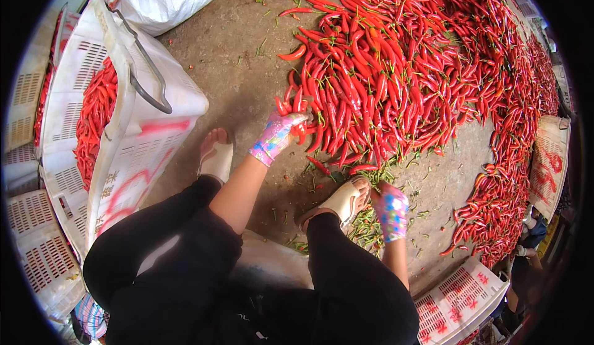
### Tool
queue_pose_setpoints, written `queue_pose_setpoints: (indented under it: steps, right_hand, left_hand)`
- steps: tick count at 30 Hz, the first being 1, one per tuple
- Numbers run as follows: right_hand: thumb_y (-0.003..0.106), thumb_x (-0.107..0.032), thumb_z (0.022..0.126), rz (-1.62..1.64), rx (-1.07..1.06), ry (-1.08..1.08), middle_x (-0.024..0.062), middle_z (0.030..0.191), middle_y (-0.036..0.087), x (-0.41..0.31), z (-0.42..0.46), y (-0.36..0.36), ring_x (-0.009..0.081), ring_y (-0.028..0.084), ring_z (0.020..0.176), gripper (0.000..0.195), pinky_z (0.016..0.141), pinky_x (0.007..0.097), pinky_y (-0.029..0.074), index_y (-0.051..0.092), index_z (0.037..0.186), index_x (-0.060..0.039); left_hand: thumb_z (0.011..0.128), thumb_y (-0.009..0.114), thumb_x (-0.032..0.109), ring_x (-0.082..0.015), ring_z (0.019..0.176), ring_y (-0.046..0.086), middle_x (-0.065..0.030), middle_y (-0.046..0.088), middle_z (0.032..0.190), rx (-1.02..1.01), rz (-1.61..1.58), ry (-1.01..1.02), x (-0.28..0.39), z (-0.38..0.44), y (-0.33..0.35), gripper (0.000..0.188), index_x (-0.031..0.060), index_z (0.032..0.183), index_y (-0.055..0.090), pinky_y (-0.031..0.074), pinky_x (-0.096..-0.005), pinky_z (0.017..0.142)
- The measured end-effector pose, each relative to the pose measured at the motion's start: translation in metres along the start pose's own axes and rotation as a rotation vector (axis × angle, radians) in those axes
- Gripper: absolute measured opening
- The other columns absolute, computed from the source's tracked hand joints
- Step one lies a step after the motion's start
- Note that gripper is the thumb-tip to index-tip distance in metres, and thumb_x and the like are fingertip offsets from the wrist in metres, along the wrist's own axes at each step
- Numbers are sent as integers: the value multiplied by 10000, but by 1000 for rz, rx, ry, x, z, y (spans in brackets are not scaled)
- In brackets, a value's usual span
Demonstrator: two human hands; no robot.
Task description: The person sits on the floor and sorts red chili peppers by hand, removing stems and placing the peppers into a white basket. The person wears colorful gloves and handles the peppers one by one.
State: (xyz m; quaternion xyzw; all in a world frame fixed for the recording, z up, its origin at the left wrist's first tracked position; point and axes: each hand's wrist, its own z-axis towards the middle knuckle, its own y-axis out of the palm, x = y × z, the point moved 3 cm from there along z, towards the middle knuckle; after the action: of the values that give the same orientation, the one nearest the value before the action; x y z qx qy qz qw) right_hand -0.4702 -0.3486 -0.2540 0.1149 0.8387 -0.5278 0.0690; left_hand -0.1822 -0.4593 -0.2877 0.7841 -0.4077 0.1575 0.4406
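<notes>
My left hand, in a flower-printed glove with bare fingertips, grips several red chillies at the near edge of a large heap of red chillies. Many of the heaped chillies have green stalks. My right hand, gloved alike, hangs low beside my right sandal. Loose green chilli stalks lie scattered under and around it. Its fingers point away from me and are partly hidden, so whether they hold anything cannot be made out. A few single chillies lie between the heap and my foot.
On my left stands a white plastic crate with a metal handle, holding red chillies. A white woven sack is behind it. More crates stand at right, where other people's arms show. Concrete floor lies between.
</notes>
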Motion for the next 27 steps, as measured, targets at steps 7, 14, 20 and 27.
queue_pose_setpoints:
  steps: [7,14,20,27]
  right_hand:
    - [558,-170,746,-119,79,-399,103,659,613,-84,47,91,276,624,640,93,541,383,484,595,739,-84]
    - [491,-167,820,44,-31,-218,135,683,608,-74,35,63,313,608,604,154,484,438,450,588,754,-67]
    - [467,-247,873,258,61,-109,177,657,588,-82,27,-2,340,582,593,278,522,426,462,611,761,-37]
    - [552,-204,853,1647,-536,-263,90,665,589,-65,27,-4,195,554,541,243,519,247,449,571,772,24]
  left_hand:
    - [788,549,-40,-233,909,614,-130,595,1031,-182,-37,10,-14,3,-3,292,1,1077,543,499,-378,844]
    - [784,566,21,-201,1039,571,-103,571,1148,-375,384,-29,-20,-13,15,365,1,1143,505,465,-329,891]
    - [685,666,132,-260,1010,589,-175,603,1090,-580,1485,120,-38,-26,36,523,23,1177,527,457,-352,866]
    - [701,690,83,-110,927,582,-52,622,1065,-524,810,-258,-35,-34,26,526,33,1196,519,477,-286,788]
